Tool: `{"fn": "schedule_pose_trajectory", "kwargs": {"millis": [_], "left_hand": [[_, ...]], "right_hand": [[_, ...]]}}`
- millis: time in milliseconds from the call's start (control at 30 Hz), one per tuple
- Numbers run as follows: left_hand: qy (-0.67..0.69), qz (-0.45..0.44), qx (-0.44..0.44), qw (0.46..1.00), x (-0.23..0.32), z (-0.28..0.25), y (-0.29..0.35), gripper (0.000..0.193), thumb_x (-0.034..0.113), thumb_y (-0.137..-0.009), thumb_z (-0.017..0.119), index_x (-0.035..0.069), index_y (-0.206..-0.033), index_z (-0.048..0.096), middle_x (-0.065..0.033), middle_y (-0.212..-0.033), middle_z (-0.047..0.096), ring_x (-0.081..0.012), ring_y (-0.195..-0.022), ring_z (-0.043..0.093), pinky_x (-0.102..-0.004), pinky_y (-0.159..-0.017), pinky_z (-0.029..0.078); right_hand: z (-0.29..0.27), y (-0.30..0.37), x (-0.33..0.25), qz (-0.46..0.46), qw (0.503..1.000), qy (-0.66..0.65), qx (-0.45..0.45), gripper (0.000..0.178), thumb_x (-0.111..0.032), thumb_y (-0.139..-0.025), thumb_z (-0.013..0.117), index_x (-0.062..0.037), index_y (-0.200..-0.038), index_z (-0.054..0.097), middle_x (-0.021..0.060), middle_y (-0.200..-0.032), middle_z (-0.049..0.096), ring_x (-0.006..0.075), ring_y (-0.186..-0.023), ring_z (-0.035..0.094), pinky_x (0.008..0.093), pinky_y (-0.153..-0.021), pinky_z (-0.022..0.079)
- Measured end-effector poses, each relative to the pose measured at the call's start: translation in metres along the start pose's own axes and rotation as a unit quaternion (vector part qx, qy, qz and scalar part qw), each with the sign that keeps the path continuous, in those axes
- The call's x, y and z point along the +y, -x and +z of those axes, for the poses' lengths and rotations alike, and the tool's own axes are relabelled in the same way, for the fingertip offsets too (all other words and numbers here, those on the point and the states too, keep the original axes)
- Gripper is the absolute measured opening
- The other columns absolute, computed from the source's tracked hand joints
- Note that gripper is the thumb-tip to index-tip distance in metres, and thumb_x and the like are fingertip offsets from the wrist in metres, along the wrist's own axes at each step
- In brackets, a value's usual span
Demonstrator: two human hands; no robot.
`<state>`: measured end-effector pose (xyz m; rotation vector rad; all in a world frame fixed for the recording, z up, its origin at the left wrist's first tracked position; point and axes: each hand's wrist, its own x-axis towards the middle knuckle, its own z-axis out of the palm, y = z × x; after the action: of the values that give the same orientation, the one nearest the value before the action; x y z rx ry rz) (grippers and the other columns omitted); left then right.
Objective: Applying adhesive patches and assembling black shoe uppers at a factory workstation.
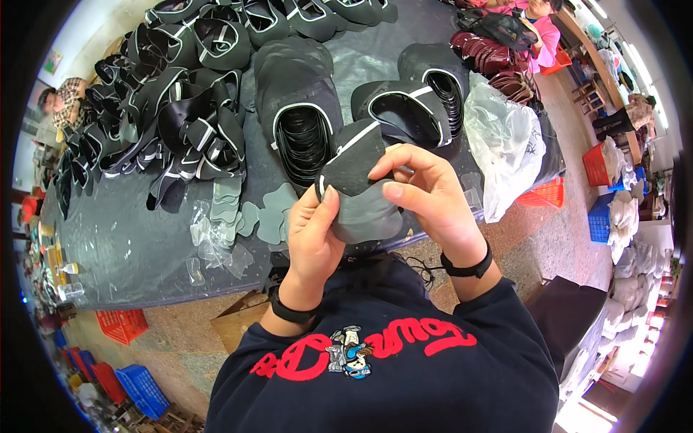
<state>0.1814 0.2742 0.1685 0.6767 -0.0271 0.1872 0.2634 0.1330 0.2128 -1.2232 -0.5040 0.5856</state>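
Above the near edge of the table I hold a black shoe upper (359, 160) with white edging in both hands. A smooth grey shaped piece (369, 214) lies against its lower part. My left hand (312, 234) is closed on the left edge, with the thumb on top. My right hand (437, 198) grips the right side between curled fingers and thumb; part of its grip is hidden. Just beyond are a nested stack of black uppers (294, 86) and another black upper (404, 108). Loose grey shaped pieces (275, 216) lie left of my left hand.
A large heap of black uppers (180, 108) covers the dark table's (144, 252) far left. Crumpled clear plastic (209, 242) lies nearer. To the right are a white plastic bag (502, 141), dark red pieces (487, 54), and a person in pink (546, 32).
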Motion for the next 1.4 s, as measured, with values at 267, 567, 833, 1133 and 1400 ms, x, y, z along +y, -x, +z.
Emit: {"fn": "schedule_pose_trajectory", "kwargs": {"millis": [267, 567, 833, 1133, 1400], "left_hand": [[-0.071, 0.052, -0.003, 0.996, -0.001, 0.001, 0.005, 0.029, 0.013, -0.092, 0.043, -0.005, -0.112, 0.050, -0.0120, -0.109, 0.057, -0.0163, -0.099, 0.054, -0.0286, -0.087, 0.040], [-0.113, 0.088, -0.037, 0.989, 0.001, -0.006, 0.007, 0.031, 0.014, -0.089, 0.048, -0.008, -0.111, 0.051, -0.0131, -0.107, 0.058, -0.0164, -0.098, 0.054, -0.0279, -0.087, 0.040], [-0.123, 0.076, -0.031, 0.989, -0.001, -0.013, 0.007, 0.034, 0.008, -0.077, 0.066, -0.006, -0.105, 0.055, -0.0088, -0.096, 0.061, -0.0126, -0.086, 0.057, -0.0256, -0.077, 0.045], [-0.095, -0.160, -0.051, 0.981, 0.017, -0.006, 0.009, 0.022, -0.001, -0.072, 0.066, -0.005, -0.093, 0.060, -0.0080, -0.087, 0.063, -0.0113, -0.078, 0.059, -0.0242, -0.069, 0.047], [0.009, -0.132, -0.056, 0.990, -0.002, -0.010, 0.027, 0.021, 0.004, -0.077, 0.057, -0.009, -0.094, 0.061, -0.0117, -0.086, 0.063, -0.0143, -0.075, 0.059, -0.0251, -0.069, 0.046]], "right_hand": [[0.009, 0.003, 0.002, 0.021, 0.995, -0.029, 0.093, 0.008, -0.007, -0.080, 0.064, 0.0001, -0.083, 0.060, -0.0012, -0.073, 0.059, 0.0021, -0.065, 0.050, 0.0163, -0.059, 0.038], [0.015, 0.008, -0.001, -0.004, 0.996, -0.011, 0.094, 0.028, -0.005, -0.081, 0.062, 0.0004, -0.105, 0.048, -0.0005, -0.070, 0.058, 0.0018, -0.063, 0.048, 0.0174, -0.055, 0.037], [0.001, 0.005, -0.002, 0.131, 0.956, -0.232, 0.124, 0.042, -0.011, -0.083, 0.060, 0.0003, -0.117, 0.039, 0.0038, -0.073, 0.059, 0.0053, -0.066, 0.052, 0.0210, -0.062, 0.041], [0.000, 0.009, 0.005, 0.137, 0.979, -0.029, -0.150, 0.034, -0.007, -0.067, 0.071, -0.0012, -0.097, 0.059, 0.0017, -0.092, 0.059, 0.0097, -0.086, 0.053, 0.0251, -0.078, 0.042], [-0.002, 0.021, 0.030, 0.179, 0.943, -0.248, -0.128, 0.032, -0.007, -0.072, 0.066, 0.0007, -0.102, 0.057, 0.0045, -0.095, 0.060, 0.0117, -0.088, 0.055, 0.0255, -0.078, 0.042]]}}
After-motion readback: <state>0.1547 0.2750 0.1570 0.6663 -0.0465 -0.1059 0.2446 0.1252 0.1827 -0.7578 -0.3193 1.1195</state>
